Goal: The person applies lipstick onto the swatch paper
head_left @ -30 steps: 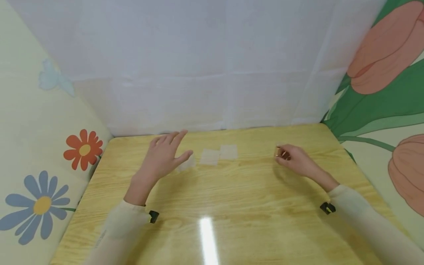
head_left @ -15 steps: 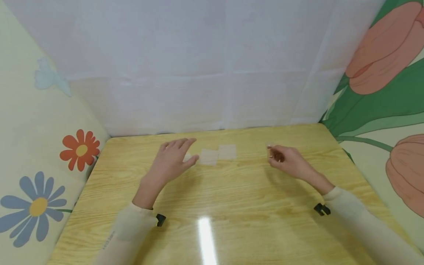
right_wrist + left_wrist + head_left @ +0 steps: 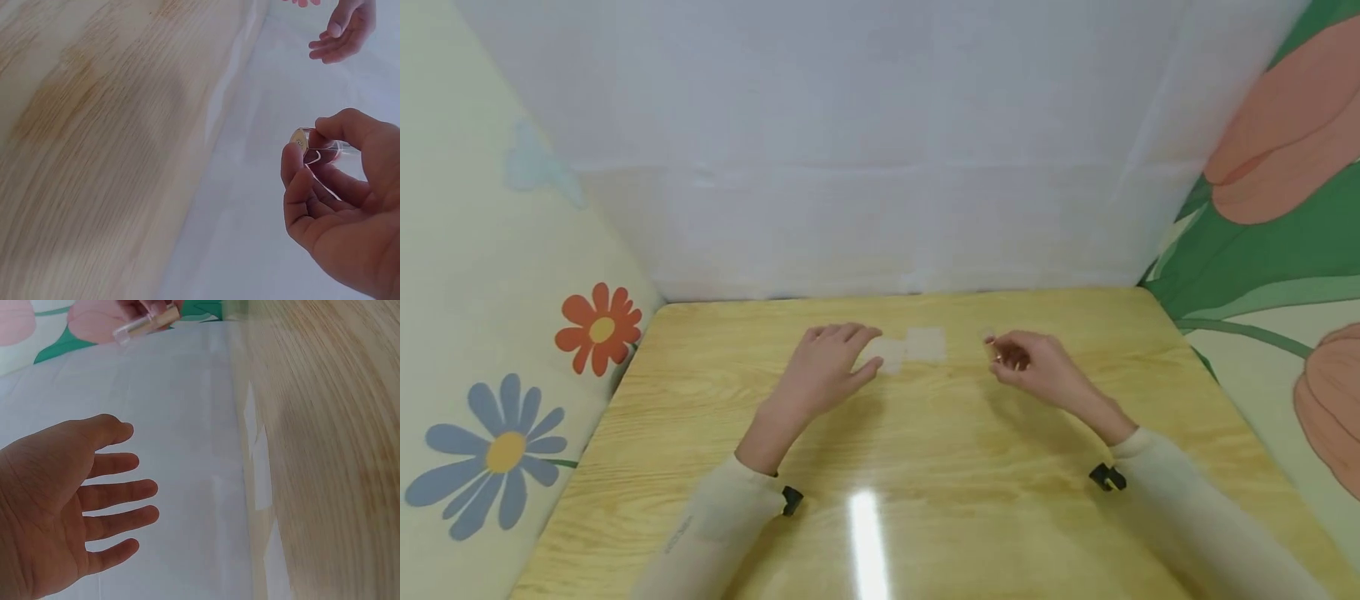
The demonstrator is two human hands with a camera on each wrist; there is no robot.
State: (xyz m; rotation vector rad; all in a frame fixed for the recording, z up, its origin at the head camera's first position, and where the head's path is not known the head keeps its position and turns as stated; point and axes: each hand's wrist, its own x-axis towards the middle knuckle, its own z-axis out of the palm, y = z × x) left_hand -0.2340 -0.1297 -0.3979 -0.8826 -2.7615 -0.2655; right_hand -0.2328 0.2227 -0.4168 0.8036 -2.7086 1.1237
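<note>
My right hand (image 3: 1037,367) pinches a small clear tube (image 3: 302,141) with a gold round end, much like a lipstick, between thumb and fingers above the table. The left wrist view shows the tube (image 3: 145,326) lying sideways in the grip, its clear end outward. My left hand (image 3: 823,367) hovers at the middle left, palm inward, fingers spread and holding nothing. Close beyond its fingertips two whitish square patches (image 3: 927,344) lie flat on the table. A third patch (image 3: 277,565) shows in the left wrist view; my left hand hides it in the head view.
The wood-grain table (image 3: 925,467) ends at a white cloth backdrop (image 3: 880,167). Flower-printed panels (image 3: 1262,333) stand on both sides. Each wrist carries a small black device (image 3: 1107,477). A bright light reflection lies on the table's near part.
My left hand has moved right, over the leftmost patch and up to the middle one. My right hand has moved left with the tube, so the hands are closer together.
</note>
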